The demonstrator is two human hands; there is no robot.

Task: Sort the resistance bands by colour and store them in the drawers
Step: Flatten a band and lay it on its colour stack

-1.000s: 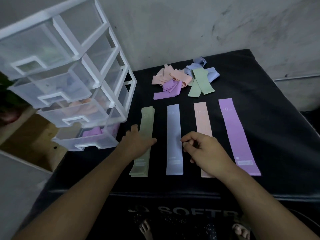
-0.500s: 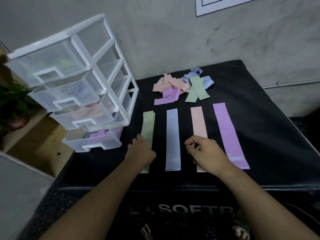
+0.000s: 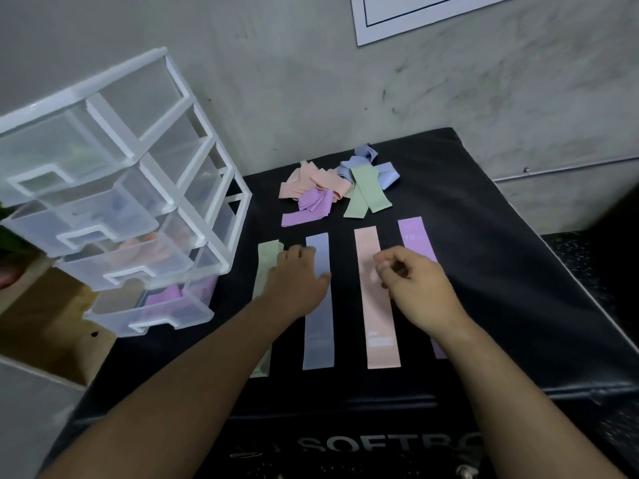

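Bands: four lie flat in a row on the black counter (image 3: 484,271), side by side and not touching. From left they are green band (image 3: 268,261), blue band (image 3: 320,333), peach band (image 3: 378,323), purple band (image 3: 413,236). Behind them sits a mixed pile (image 3: 337,188) of folded bands in the same four colours, unsorted.

Drawer unit (image 3: 221,188) is at the counter's left edge with all four drawers pulled out. Bottom drawer (image 3: 155,316) holds purple bands and the one above it shows a peach tint. The upper two are too hazy to call.

The step looks like picking up one laid-out band, probably green or blue.
- Take one colour at a time and pinch it at an end rather than mid-span.
- Lift it clear before moving left; the latex will likely grip the counter and drag its neighbour.
- Match it to the colour already in a drawer and fold it before dropping it in.
- Risk: the left forearm lies over the green band's near half, so sliding the arm could skew it.

Left hand (image 3: 297,281) is palm down across the green band. Its fingers (image 3: 301,252) are spread fairly flat, the thumb touches the blue band's edge, and it grips nothing.

Right hand (image 3: 415,288) is over the peach and purple bands. Its fingers (image 3: 387,267) are loosely curled with the thumb near the index, and nothing shows between them.
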